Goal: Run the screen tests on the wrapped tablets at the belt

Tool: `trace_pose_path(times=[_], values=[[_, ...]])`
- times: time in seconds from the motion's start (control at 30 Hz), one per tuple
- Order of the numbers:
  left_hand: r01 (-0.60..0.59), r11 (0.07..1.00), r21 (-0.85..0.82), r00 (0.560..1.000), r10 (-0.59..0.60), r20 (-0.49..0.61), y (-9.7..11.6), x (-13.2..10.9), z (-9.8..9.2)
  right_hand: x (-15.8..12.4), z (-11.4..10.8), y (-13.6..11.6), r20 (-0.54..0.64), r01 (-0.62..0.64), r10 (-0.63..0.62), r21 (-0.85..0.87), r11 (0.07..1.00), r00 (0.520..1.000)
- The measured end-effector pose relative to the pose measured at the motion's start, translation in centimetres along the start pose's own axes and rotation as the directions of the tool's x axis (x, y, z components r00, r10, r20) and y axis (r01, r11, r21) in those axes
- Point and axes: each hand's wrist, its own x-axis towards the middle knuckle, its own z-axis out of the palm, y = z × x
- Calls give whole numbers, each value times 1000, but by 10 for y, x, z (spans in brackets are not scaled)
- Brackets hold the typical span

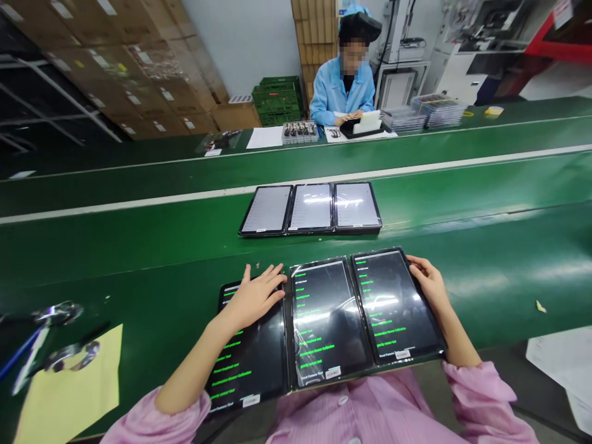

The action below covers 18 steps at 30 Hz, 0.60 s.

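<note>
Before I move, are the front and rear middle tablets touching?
Apart: the head view shows green table between the front middle tablet and rear middle tablet.

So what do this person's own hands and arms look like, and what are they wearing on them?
The left hand and right hand are bare, with no gloves or watch showing. The left sleeve and right sleeve are pink, loose and wrinkled, leaving the wrists uncovered.

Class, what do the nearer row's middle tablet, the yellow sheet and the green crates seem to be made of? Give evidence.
Middle tablet: glossy front, probably glass or clear plastic film, as light reflects in bright streaks.
Yellow sheet: likely matte paper; it looks thin, without glare.
Green crates: perhaps moulded plastic, from their uniform colour and ribbed sides.
</note>
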Motion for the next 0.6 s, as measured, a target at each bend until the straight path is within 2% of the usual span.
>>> trace_pose_path(times=[0.27,0.43,0.53,0.6], values=[[-19,1000,6,998,20,-60,-1,4,2,5,7,13,-45,-21,27,130,991,999],[-8,996,86,1000,9,-13,1,8,-8,12,4,14,-62,-83,98,213,974,993],[10,984,180,999,-2,-44,20,26,-17,40,-2,3,-81,-148,174,262,954,981],[-44,975,216,993,67,-100,46,46,-20,72,-2,-10,-89,-202,235,285,937,968]])
